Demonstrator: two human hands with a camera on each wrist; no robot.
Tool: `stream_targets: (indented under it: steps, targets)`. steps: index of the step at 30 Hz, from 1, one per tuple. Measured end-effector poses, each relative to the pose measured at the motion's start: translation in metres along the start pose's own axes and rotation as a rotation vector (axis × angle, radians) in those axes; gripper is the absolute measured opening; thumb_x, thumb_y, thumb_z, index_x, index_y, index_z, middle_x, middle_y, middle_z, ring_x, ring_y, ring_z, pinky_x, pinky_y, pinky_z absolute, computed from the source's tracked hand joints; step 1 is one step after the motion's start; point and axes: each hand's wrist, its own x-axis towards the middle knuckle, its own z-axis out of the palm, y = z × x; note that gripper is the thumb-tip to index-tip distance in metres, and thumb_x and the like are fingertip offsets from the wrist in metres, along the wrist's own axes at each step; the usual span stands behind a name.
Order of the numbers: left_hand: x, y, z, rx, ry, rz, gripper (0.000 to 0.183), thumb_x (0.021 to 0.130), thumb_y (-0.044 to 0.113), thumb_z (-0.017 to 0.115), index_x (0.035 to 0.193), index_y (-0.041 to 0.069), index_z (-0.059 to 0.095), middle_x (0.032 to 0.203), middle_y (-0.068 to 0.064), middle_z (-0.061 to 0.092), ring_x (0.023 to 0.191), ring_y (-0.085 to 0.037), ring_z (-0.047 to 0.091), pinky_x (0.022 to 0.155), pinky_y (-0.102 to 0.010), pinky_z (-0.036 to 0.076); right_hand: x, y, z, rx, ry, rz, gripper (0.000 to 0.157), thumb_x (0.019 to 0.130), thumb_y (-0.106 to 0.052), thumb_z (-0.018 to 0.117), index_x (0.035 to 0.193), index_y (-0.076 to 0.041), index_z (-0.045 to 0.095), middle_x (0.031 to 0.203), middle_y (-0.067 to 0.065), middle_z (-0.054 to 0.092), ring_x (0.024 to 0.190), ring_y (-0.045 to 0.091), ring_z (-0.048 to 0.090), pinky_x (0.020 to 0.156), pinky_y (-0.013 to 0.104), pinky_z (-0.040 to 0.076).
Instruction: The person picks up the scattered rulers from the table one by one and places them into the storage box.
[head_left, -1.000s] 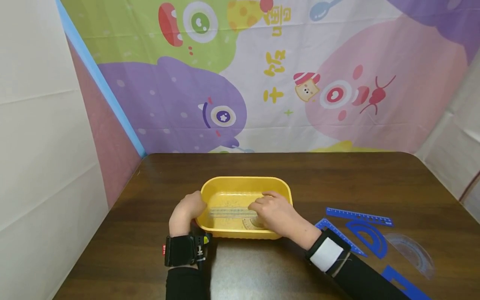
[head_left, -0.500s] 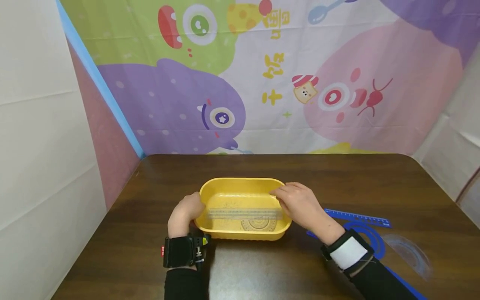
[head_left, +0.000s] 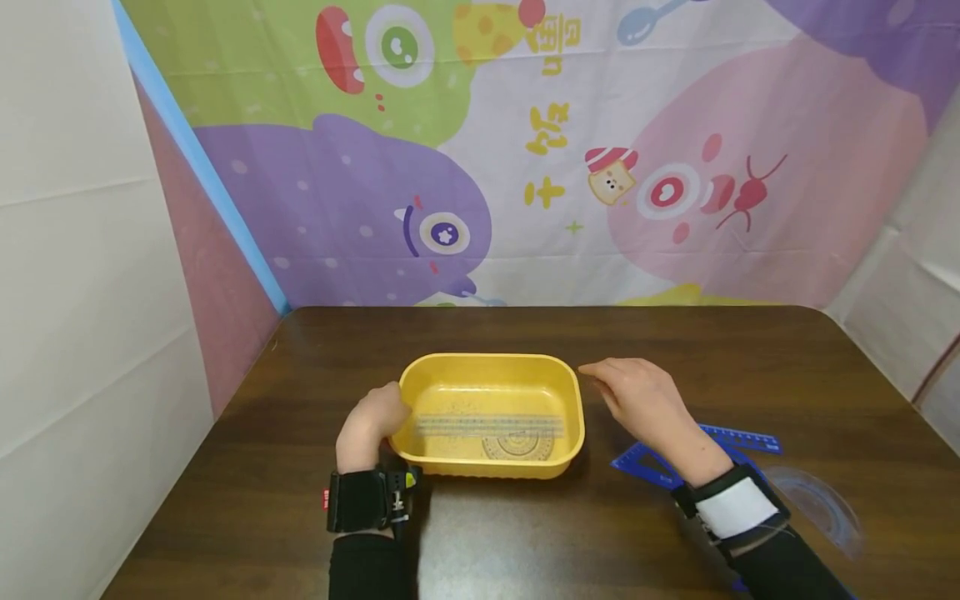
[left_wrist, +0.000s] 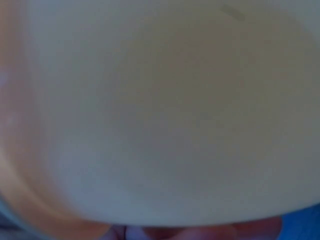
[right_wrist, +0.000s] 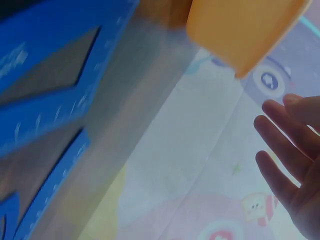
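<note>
A yellow plastic basin (head_left: 487, 468) stands on the table, a clear ruler (head_left: 487, 426) and a clear protractor (head_left: 519, 447) lying on its floor. My left hand (head_left: 377, 417) grips the basin's left end, its fingers partly hidden. Up close in the left wrist view, the blurred basin wall (left_wrist: 175, 125) fills most of the picture, with fingertips (left_wrist: 210, 232) along the bottom. Just right of the basin, my right hand (head_left: 643, 400) is in the air, holding nothing. Its loosely bent, spread fingers (right_wrist: 280, 145) show in the right wrist view, apart from the basin (right_wrist: 240, 35).
Right of the basin lie a blue set square (head_left: 643, 468), a blue ruler (head_left: 746, 439) and a clear protractor (head_left: 817, 504). A blue protractor is mostly hidden under the right forearm. A cartoon-printed cloth (head_left: 525, 275) hangs behind the brown table (head_left: 225, 500).
My right hand has come out of the basin, over its right rim, and moved right. The clear ruler and protractor stay inside. My left hand keeps its grip.
</note>
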Motion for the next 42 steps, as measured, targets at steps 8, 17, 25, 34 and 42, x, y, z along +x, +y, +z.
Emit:
stream_targets:
  steps: [8,17,25,34,42]
  targets:
    - [0.0,0.0,0.001,-0.001,0.005,-0.003,0.016,0.088,0.003,0.041,0.096,-0.004,0.052,0.071,-0.012,0.051,0.057,-0.022,0.054,0.047,-0.029,0.048,-0.012,0.018,-0.008,-0.009,-0.125,0.069,0.027,0.079,-0.01,0.066,0.106,-0.011,0.065,0.093,0.005,0.068,0.078,0.023,0.064,0.068,0.039,0.051]
    - [0.0,0.0,0.002,-0.003,0.002,-0.005,0.018,0.087,0.003,0.04,0.1,-0.005,0.051,0.072,-0.013,0.052,0.058,-0.022,0.055,0.046,-0.029,0.049,-0.024,0.029,-0.012,-0.024,-0.244,0.116,0.034,0.077,-0.002,0.065,0.11,-0.01,0.063,0.096,0.007,0.067,0.074,0.025,0.063,0.063,0.039,0.051]
    - [0.001,0.0,0.002,0.006,0.009,-0.002,0.018,0.088,0.004,0.041,0.1,-0.005,0.051,0.072,-0.013,0.051,0.057,-0.022,0.055,0.045,-0.029,0.049,-0.034,0.034,-0.014,-0.021,-0.31,0.166,0.034,0.08,-0.001,0.06,0.112,-0.01,0.062,0.099,0.008,0.066,0.071,0.024,0.062,0.054,0.035,0.048]
    - [-0.002,0.0,0.001,-0.016,0.004,-0.004,0.017,0.087,0.004,0.041,0.098,-0.004,0.051,0.072,-0.013,0.051,0.057,-0.023,0.054,0.046,-0.029,0.049,-0.039,0.039,-0.018,-0.019,-0.376,0.179,0.039,0.075,-0.006,0.068,0.113,-0.008,0.061,0.104,0.013,0.065,0.08,0.029,0.063,0.058,0.04,0.049]
    - [0.0,0.0,0.001,-0.003,0.006,-0.007,0.02,0.087,0.003,0.041,0.102,-0.006,0.051,0.073,-0.013,0.052,0.057,-0.022,0.055,0.045,-0.028,0.049,-0.047,0.047,-0.015,-0.015,-0.447,0.223,0.041,0.074,-0.008,0.07,0.114,-0.007,0.06,0.106,0.014,0.064,0.091,0.033,0.062,0.065,0.044,0.05]
